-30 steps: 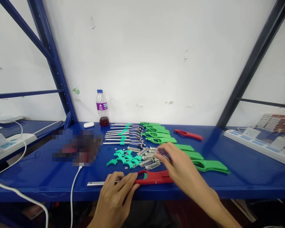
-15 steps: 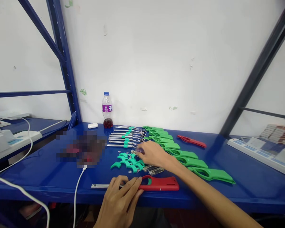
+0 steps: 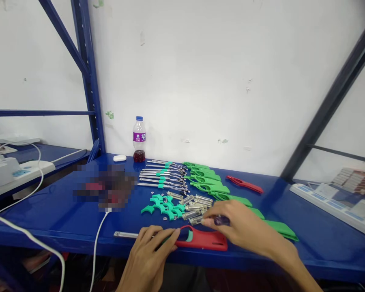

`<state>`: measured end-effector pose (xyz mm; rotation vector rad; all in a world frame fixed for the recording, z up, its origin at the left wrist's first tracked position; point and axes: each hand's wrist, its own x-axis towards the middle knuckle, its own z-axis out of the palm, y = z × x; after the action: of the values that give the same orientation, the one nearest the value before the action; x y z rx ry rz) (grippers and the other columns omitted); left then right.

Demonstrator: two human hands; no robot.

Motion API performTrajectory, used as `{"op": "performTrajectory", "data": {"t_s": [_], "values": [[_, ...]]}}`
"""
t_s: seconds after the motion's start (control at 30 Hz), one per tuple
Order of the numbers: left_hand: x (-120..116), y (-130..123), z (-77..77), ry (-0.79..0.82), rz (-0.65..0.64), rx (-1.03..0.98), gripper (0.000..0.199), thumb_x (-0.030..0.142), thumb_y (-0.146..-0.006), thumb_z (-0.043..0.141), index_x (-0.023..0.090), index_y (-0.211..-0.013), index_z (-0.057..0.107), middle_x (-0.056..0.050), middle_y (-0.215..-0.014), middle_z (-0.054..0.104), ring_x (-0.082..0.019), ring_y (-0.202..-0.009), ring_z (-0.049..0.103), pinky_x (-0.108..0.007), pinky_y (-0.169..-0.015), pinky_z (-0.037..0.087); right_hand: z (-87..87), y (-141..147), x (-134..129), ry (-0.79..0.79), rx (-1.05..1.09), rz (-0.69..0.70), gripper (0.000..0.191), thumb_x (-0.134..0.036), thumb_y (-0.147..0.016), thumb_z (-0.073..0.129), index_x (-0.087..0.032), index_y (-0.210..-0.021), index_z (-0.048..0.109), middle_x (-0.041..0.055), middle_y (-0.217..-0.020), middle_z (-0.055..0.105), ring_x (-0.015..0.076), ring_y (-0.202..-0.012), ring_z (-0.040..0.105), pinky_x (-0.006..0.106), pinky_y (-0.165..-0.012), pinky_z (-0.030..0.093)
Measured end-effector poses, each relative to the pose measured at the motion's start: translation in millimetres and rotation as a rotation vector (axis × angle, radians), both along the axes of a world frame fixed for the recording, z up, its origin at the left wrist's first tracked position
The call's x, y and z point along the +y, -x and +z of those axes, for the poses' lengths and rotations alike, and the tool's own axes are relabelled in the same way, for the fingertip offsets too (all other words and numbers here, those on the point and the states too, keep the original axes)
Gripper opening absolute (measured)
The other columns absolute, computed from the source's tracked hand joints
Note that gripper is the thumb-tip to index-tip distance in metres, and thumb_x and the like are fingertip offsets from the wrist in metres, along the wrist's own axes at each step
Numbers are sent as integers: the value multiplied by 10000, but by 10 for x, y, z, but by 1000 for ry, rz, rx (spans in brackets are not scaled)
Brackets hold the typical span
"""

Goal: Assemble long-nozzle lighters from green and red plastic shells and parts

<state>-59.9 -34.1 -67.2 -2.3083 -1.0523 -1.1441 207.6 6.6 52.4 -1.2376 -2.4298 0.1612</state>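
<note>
Where a scuffed white wall (image 3: 194,81) meets a blue metal table (image 3: 292,207), a purple label (image 3: 139,137) faces out

At the right slants a long white multi-socket power strip (image 3: 331,211), its markings too small to read. Near the front edge are a person's bare right hand (image 3: 246,227) and bare left hand (image 3: 146,251). A row of flat green plastic handles (image 3: 211,188) runs forward from the wall, the nearer ones partly covered by the right hand.

At the front edge lies a red plastic handle (image 3: 205,240) with a slim silver metal tube (image 3: 126,235) reaching left; the left hand's fingers are closed over where the two join. Against the wall stands a clear plastic bottle (image 3: 139,148), blue-capped, with dark red liquid low inside. Its label carries white characters, too small to read surely.

Silver rods with teal collars (image 3: 152,175) lie left of the green handles, dark wires trailing. The right hand's fingers pinch a small dark purplish object (image 3: 222,220), mostly hidden; their tips meet one of the clear cylindrical tanks (image 3: 191,214), and whether they grip it I cannot tell. Left of the tanks sit crescent-shaped teal plastic pieces (image 3: 170,214).
</note>
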Motion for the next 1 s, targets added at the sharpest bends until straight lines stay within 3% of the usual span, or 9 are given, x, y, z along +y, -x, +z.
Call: {"op": "performTrajectory", "data": {"t_s": [0.1,0.17,0.37,0.57,0.83,1.0], "values": [[-49,-6,47,-64,-41,-35,369,48,-1011,495,189,-1308,660,-59,-1079,794,-197,-906,670,-317,-772,568,-105,-173,-133,130,6,-14,301,-514,-958,672,-373,-1209,761,8,-1089,800,255,-973,735,329,-837,544],[-92,-9,99,-81,-44,-45,375,35,-1004,504,180,-1310,665,-69,-1083,790,-195,-907,663,-310,-778,565,-152,-252,-188,197,24,-49,354,-550,-924,701,-397,-1240,747,7,-1118,794,264,-976,734,326,-816,560],[-171,-16,256,-114,-103,-119,328,111,-985,642,96,-1313,651,-90,-1005,783,-205,-899,650,-327,-795,569,-189,-351,-299,341,56,-132,331,-635,-946,621,-352,-984,789,0,-902,765,238,-861,700,301,-743,523],[-131,-57,279,-137,-27,-28,224,125,-1029,555,116,-1198,702,-75,-946,770,-206,-863,691,-352,-794,559,-254,-306,-319,494,197,-91,379,-596,-1002,558,-284,-1001,772,-16,-645,703,208,-697,673,295,-710,481],[-103,-55,285,-62,-59,56,292,27,-984,490,88,-1214,660,-74,-918,770,-179,-696,656,-329,-627,523,-367,-328,-253,459,215,-68,329,-555,-950,655,-280,-1058,801,7,-713,757,247,-768,710,307,-734,515],[-111,-16,316,15,-16,89,335,27,-995,407,154,-1182,655,-38,-882,773,-183,-714,712,-338,-725,571,-470,-373,-227,330,196,-64,293,-446,-954,678,-291,-1174,792,45,-967,824,304,-916,753,367,-857,560]]}}
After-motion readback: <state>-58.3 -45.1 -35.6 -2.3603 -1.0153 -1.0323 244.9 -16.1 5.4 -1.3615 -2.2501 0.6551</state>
